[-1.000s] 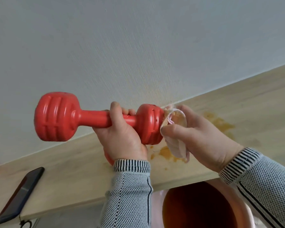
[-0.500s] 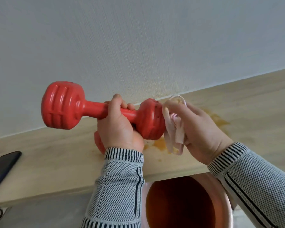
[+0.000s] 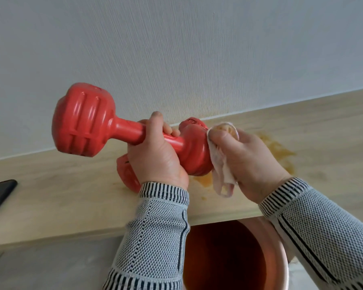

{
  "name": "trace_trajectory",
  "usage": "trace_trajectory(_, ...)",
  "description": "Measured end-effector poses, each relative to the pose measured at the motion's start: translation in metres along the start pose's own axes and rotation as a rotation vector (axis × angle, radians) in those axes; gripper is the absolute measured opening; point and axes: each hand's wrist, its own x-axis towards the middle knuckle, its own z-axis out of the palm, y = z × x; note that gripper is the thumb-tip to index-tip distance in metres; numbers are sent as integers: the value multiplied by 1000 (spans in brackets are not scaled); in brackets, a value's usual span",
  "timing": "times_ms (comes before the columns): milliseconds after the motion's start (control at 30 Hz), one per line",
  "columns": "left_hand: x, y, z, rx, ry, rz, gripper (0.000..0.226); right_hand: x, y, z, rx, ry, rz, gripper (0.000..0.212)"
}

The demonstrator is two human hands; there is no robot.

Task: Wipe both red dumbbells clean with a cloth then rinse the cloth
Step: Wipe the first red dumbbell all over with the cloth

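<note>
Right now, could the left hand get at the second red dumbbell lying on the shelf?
Probably not yet. The left hand grips the handle of the raised dumbbell, so it is occupied. The second dumbbell lies on the shelf just behind that wrist, mostly hidden.

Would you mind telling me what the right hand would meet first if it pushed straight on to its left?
The right hand holds the cloth against the near head of the dumbbell, so it would press into that head at once.
</note>
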Motion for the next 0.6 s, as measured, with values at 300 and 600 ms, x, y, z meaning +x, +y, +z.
trace_trajectory(300,3,1,1,6,15,-6,33,-2,2,-6,-81,-109,-20,30)
trace_trajectory(600,5,1,-3,10,23,-53,30,-7,3,0,-147,-60,-58,52)
